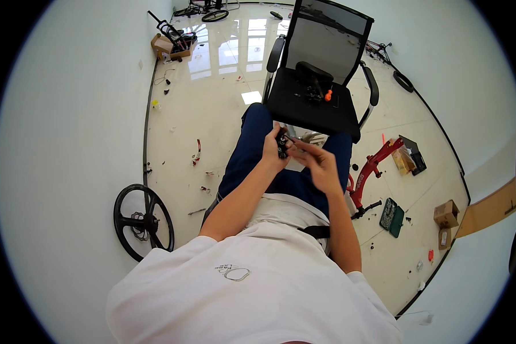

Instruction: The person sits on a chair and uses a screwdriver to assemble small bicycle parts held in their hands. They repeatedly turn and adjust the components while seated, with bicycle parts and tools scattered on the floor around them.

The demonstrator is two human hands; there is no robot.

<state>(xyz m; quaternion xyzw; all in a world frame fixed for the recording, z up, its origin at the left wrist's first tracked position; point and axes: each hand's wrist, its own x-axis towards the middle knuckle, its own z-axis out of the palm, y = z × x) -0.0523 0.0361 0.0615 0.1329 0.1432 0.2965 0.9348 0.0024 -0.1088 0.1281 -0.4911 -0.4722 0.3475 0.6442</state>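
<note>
Above my lap, my left hand is closed around a small black part with light marks or holes on its face. Its exact kind is too small to tell. My right hand comes in from the right, its fingertips pinched together against the part's edge. A thin dark piece shows by those fingertips, but I cannot make out what it is. Beyond my knees, a black bicycle saddle lies on the seat of a mesh office chair. Beside it are small dark parts and an orange-handled screwdriver.
A black spoked wheel leans at the left wall. On my right lie a red bicycle frame, a green tool case and cardboard boxes. A box with a fork stands far left. Small parts litter the tiled floor.
</note>
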